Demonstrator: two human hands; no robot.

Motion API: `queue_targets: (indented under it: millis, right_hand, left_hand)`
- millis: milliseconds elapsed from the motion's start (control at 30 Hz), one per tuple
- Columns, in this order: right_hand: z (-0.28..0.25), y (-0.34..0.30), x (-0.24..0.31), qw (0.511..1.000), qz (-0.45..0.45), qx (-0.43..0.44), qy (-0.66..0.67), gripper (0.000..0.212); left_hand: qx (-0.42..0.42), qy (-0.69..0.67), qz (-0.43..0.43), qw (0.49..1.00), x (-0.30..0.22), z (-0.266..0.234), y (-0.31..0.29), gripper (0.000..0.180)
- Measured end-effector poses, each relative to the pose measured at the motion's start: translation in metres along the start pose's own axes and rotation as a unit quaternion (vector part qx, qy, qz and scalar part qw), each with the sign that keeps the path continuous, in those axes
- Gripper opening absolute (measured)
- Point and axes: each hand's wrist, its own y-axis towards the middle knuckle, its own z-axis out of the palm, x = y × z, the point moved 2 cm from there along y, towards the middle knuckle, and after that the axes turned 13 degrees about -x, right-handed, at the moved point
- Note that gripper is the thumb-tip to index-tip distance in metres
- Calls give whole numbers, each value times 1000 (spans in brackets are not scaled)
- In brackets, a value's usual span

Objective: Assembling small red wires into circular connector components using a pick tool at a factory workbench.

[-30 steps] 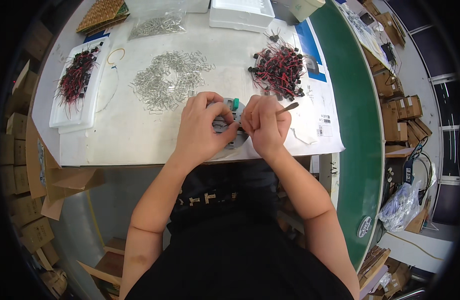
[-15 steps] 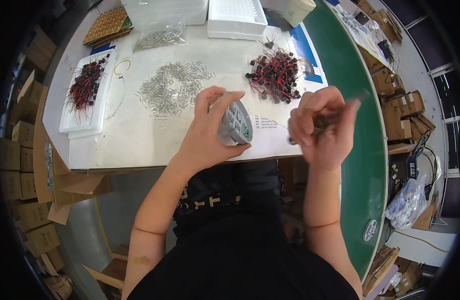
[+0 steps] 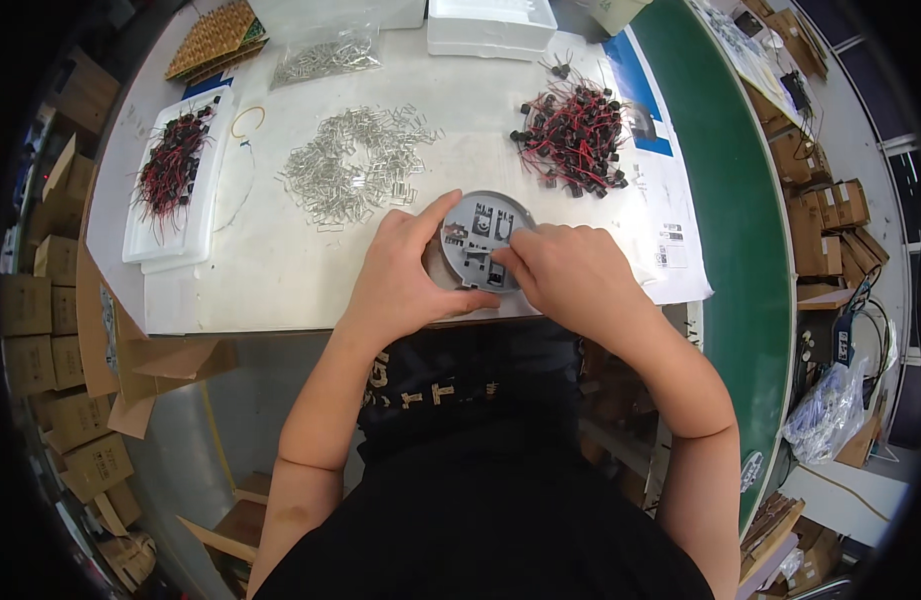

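Note:
My left hand grips the left rim of a round grey plastic housing, thumb below and fingers above. The housing is tipped so its inside, with moulded slots and cut-outs, faces up. My right hand is closed, its thumb and index finger pressed together at the housing's right inner side. Whatever lies between those fingertips is hidden. Ahead and to the left spreads a pile of small bent metal clips. Further right lies a heap of small black round parts with red and black wires.
A white tray of more wired black parts stands at left. Behind are a clear bag of metal pieces, stacked circuit boards and a white foam box. Printed paper lies at right, beside a green surface.
My right hand has come from the right down to the housing, its fingers now at the inner side. The housing has turned from nearly edge-on to show its inside.

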Motion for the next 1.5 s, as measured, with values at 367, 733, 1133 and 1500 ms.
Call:
queue_targets:
  millis: [367,733,1133,1500]
  right_hand:
    - [8,-1,7,998,4,-53,-40,32]
    - [13,-2,7,998,19,-63,6,33]
    - [8,-4,8,998,29,-47,-20,33]
    - [14,-1,8,998,51,-26,-1,28]
  left_hand:
    - [-33,-33,28,999,4,3,-1,111]
    - [-29,-29,29,999,5,3,-2,110]
    - [-36,-22,42,998,1,4,-3,109]
    - [-33,-34,41,998,5,6,-1,108]
